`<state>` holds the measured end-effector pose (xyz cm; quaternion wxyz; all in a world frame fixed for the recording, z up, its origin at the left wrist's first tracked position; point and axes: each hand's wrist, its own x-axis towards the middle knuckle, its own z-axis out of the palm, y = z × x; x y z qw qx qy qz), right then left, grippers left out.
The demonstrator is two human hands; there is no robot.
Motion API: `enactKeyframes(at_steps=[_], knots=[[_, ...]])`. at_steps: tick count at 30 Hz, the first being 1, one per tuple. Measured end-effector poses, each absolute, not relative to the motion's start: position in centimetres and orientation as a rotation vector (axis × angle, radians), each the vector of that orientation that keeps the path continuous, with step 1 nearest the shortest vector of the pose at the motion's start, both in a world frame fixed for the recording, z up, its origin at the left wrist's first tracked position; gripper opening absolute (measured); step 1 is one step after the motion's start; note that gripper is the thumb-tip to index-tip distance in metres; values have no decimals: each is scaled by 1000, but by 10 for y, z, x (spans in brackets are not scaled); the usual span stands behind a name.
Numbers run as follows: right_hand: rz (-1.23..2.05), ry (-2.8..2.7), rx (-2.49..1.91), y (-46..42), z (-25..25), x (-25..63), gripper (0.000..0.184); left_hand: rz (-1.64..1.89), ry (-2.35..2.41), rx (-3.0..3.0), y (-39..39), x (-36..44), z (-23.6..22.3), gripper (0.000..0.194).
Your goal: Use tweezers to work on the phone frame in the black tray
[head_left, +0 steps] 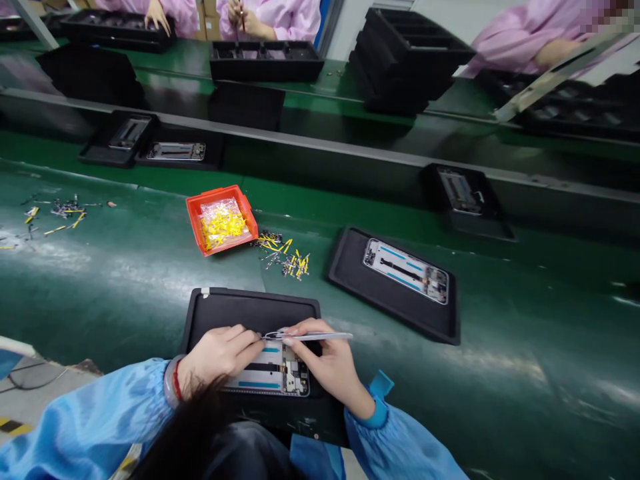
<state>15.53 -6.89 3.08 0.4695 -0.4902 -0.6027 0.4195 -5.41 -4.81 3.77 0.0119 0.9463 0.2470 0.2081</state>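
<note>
A black tray [240, 310] lies at the near edge of the green bench, with an open phone frame [273, 375] in it. My left hand [220, 353] rests on the frame's left part, fingers pinched toward its top edge. My right hand [325, 363] holds metal tweezers [310, 337] lying across the fingers, tips pointing left toward my left fingertips. Whether a small part sits between the tips is too small to tell. Both arms wear blue sleeves.
An orange bin [193, 213] holds yellow parts; more loose yellow parts [287, 257] lie beside it. A second tray with a phone frame [405, 270] sits to the right. Further trays ride the belt [175, 152]. People in pink sleeves [270, 17] work across, near stacked black trays [405, 57].
</note>
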Motion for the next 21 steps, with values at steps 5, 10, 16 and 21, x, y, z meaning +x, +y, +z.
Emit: enactKeyframes(at_steps=[5, 10, 16, 21], knots=[[1040, -1473, -1200, -70, 29, 157, 12, 673, 793, 2910, -48, -54, 37, 39], [1043, -1482, -1209, -69, 30, 156, 13, 622, 781, 2908, -49, -55, 34, 32], [1050, -1493, -1208, -69, 31, 155, 13, 629, 797, 2893, -49, -56, 33, 31], [1007, -1582, -1135, -70, 30, 155, 6, 677, 812, 2863, -48, -54, 36, 35]])
